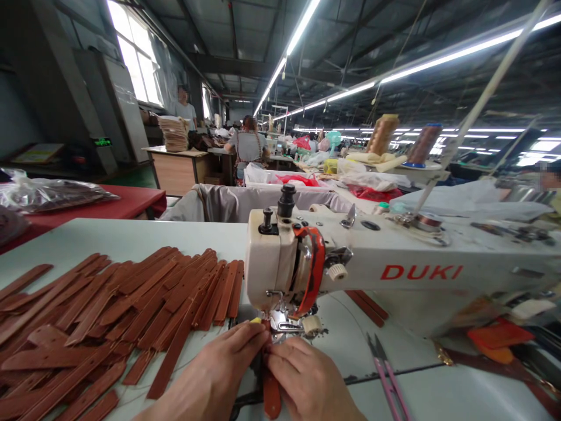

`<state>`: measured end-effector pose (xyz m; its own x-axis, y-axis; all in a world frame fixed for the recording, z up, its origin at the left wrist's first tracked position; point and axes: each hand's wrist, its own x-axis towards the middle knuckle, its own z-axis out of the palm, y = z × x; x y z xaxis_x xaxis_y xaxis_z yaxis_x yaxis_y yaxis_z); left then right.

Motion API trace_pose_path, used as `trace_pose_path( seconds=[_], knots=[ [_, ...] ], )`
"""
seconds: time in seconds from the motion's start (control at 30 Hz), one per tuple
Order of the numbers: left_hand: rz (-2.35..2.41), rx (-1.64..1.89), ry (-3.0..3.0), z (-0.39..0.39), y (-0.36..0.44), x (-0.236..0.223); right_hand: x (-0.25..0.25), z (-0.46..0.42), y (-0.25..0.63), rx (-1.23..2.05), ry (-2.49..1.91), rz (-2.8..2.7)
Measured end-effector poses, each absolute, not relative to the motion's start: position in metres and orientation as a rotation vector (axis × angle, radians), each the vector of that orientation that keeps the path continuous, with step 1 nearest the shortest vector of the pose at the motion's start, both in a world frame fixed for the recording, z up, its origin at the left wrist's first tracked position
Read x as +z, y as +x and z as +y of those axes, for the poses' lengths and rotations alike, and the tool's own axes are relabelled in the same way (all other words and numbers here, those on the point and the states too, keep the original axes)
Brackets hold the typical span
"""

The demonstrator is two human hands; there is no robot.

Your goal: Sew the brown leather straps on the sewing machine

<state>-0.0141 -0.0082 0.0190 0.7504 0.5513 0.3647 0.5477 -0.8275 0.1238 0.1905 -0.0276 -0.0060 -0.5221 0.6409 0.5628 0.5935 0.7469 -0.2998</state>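
A brown leather strap (272, 393) runs lengthwise under the presser foot (283, 321) of a white sewing machine (307, 251). From the left, my left hand (232, 354) presses its fingertips on the strap close beside the foot. On the other side, my right hand (302, 368) grips the strap's edge with closed fingers, just in front of the foot. The rounded near end of the strap sticks out below both hands. My fingers hide its middle part and the spot below the needle.
Many loose brown straps (144, 298) lie piled on the left of the table. Pink-handled scissors (385, 374) rest to the right, near two more straps (367, 307) behind the machine's arm. Thread cones (383, 134) stand farther back. A person (249, 146) sits ahead, and another (186, 108) stands near the window.
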Motion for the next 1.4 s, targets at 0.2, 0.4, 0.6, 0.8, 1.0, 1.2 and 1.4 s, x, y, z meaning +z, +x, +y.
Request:
trace_pose_path(
  seconds=[0.2,0.4,0.6,0.8,1.0,1.2,1.4],
  knots=[
    [0.917,0.698,2.86,-0.007,-0.014,0.009,-0.002,-0.027,0.189,0.105,-0.909,-2.253],
    [0.911,0.764,2.856,-0.007,-0.01,0.016,-0.003,-0.026,0.188,-0.057,-0.741,-2.238],
    [0.906,0.85,2.932,-0.008,-0.007,0.026,-0.007,-0.022,0.185,-0.075,-0.754,-2.192],
    [0.912,0.817,2.851,-0.011,-0.008,0.027,-0.003,-0.025,0.192,0.026,-0.814,-2.249],
    [0.901,0.821,2.822,-0.009,-0.009,0.021,0.002,-0.028,0.196,0.084,-0.894,-2.179],
    [0.904,0.879,2.883,-0.011,-0.006,0.023,-0.002,-0.029,0.197,0.098,-0.928,-2.161],
    [1.008,0.862,2.636,0.007,-0.015,0.03,0.002,-0.034,0.193,0.041,-0.905,-2.154]
  ],
)
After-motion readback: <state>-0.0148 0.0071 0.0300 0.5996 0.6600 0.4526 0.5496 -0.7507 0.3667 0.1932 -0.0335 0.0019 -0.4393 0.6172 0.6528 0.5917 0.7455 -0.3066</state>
